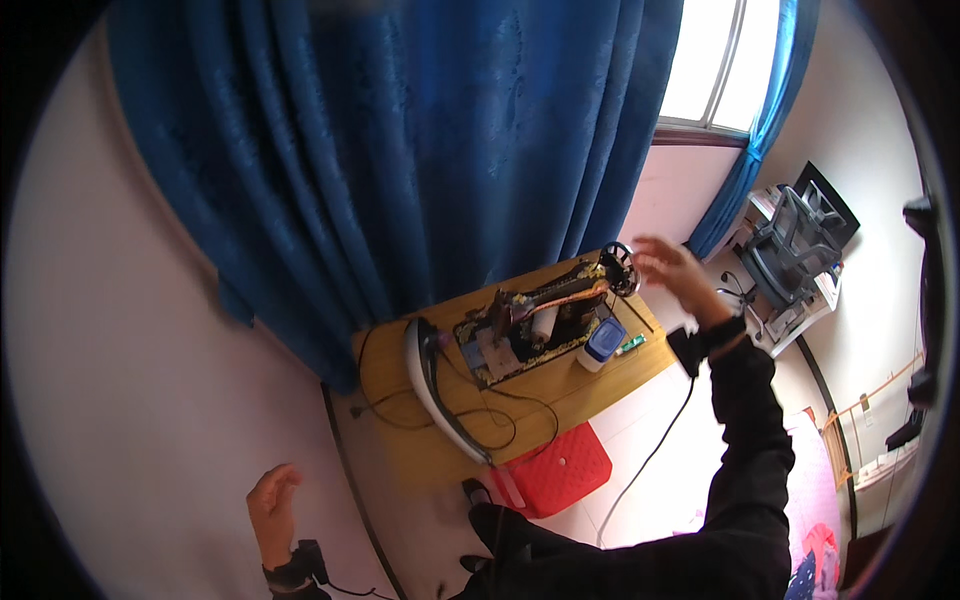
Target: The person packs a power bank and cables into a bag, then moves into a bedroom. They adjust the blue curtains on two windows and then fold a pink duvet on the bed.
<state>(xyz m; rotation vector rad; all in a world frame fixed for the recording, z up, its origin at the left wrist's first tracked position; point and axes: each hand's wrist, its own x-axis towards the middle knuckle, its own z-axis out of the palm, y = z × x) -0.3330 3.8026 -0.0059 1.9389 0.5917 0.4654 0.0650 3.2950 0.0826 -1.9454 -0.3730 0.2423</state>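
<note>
My right hand point(667, 266), slightly blurred, is beside the handwheel point(621, 268) of a black sewing machine point(555, 296) with floral decoration; whether the fingers touch the wheel I cannot tell. It holds nothing visible. My left hand point(271, 506) is in the air at the lower left, fingers curved and holding nothing, in front of the pale wall. The machine sits on a yellow wooden table point(600, 397). A white spool point(544, 324) stands at its arm. Near it are a blue-lidded plastic container point(604, 341) and a small green item point(631, 345).
A curved white and black appliance point(442, 405) and looped black cables lie on the table's left part. A red plastic stool point(562, 472) is at the front edge, near my feet. Blue curtains point(450, 150) hang behind. An office chair point(791, 251) stands at the right.
</note>
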